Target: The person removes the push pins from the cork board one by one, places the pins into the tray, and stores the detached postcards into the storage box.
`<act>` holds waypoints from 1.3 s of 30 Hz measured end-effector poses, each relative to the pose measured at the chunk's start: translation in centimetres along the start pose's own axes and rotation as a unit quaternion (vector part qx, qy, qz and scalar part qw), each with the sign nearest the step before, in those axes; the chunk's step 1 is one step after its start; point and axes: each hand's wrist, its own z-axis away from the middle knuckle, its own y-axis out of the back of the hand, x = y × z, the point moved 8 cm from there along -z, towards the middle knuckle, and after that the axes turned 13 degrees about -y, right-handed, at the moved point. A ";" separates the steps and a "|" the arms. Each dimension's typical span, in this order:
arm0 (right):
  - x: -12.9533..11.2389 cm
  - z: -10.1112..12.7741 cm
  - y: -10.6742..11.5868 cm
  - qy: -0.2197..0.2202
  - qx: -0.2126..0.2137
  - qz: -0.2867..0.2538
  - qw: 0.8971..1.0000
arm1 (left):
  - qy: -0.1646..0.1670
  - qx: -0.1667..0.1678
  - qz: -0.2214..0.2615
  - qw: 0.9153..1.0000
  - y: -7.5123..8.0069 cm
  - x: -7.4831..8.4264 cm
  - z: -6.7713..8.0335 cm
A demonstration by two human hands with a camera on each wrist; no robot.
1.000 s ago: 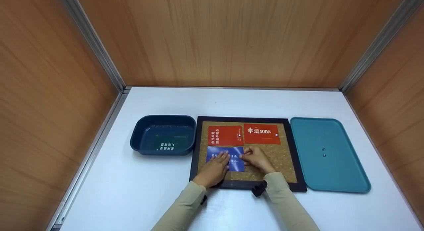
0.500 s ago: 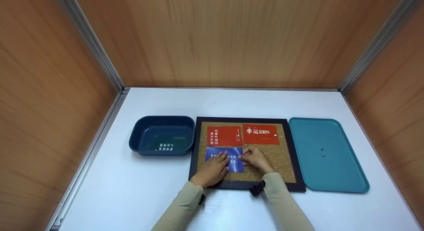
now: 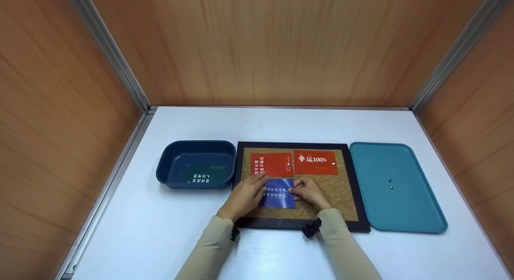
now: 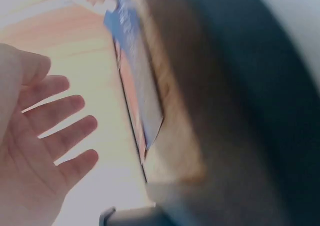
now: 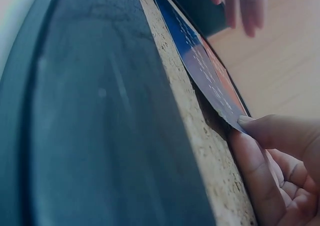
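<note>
My right hand (image 3: pixel 311 193) pinches the right edge of a blue card (image 3: pixel 280 197) with white lettering. In the right wrist view the thumb (image 5: pixel 285 133) lies on top of the card and a finger sits beneath, so that edge bows up off the cork. Over the card's left part hovers my left hand (image 3: pixel 244 195); the left wrist view shows its fingers (image 4: pixel 70 128) spread and holding nothing. A framed cork board (image 3: pixel 329 199) lies under the card. Two red cards, one on the left (image 3: pixel 271 164) and one on the right (image 3: pixel 317 162), lie behind it, each with a small shiny pin at its right side.
Left of the board stands a dark blue bin (image 3: pixel 168 177) with a dark green card (image 3: pixel 207 173) inside. A teal tray (image 3: pixel 405 211) lies against the board's right side, bearing two small silver pins (image 3: pixel 391 187). Wooden panels (image 3: pixel 257 47) enclose the white table (image 3: pixel 132 215).
My left hand has lifted off the blue card and shifted left, uncovering more of its lettering. The right hand keeps its pinch at the card's right edge.
</note>
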 end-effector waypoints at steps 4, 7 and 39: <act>-0.1 0.0 -0.2 0.008 -0.011 0.002 1.000 | 0.005 0.043 0.016 0.999 2.1 -1.4 0.3; -0.2 0.0 -0.3 0.012 -0.016 -0.002 1.000 | 0.020 0.058 0.025 0.998 3.6 -2.6 0.7; 0.1 -0.4 -0.5 -0.001 -0.006 -0.002 1.000 | 0.258 0.188 0.070 0.945 12.5 -16.0 11.2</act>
